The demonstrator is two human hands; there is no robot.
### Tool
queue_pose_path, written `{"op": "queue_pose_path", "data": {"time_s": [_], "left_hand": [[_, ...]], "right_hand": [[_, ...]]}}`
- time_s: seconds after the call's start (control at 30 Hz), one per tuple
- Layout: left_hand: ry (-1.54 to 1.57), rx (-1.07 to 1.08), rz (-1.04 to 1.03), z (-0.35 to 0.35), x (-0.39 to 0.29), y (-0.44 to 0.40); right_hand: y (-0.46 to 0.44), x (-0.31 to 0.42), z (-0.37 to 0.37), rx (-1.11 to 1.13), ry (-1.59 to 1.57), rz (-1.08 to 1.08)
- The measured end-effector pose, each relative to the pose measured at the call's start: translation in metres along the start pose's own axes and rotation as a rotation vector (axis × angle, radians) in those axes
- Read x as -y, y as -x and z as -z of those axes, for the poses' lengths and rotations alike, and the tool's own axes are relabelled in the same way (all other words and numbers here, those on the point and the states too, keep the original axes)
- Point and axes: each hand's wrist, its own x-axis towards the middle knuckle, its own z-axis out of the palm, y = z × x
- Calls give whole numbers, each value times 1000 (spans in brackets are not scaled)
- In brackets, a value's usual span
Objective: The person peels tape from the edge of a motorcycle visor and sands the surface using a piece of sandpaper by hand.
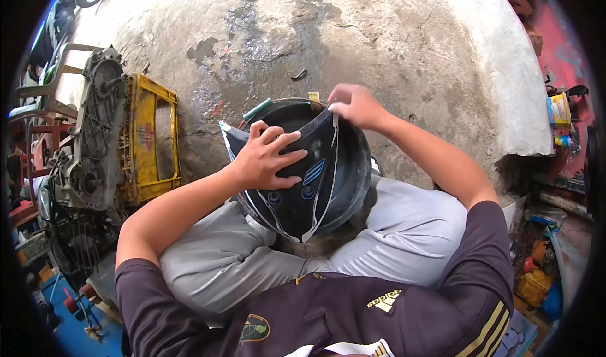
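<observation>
Tapering lengthwise toward person (315, 316), smooth black panel (320, 147) over round basin (361, 174); left hand (268, 156) spread on it, right hand (358, 108) pinching corner.

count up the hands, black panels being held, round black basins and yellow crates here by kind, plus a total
Hands: 2 (left hand, right hand)
Held black panel: 1
Round black basin: 1
Yellow crate: 1
Total: 5
</observation>
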Motion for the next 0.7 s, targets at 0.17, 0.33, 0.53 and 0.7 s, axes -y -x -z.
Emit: {"op": "queue_pose_path", "data": {"time_s": [0.17,0.33,0.53,0.7], "left_hand": [[-73,1,-43,-5,0,2],[-46,4,-26,-5,1,1],[-22,-8,-9,-5,2,1],[-21,-6,-1,-4,0,-1]], "right_hand": [[16,23,-16,-81,36,-38],[23,30,-24,37,-2,144],[9,3,-9,-225,113,-6],[36,57,-29,76,112,92]]}}
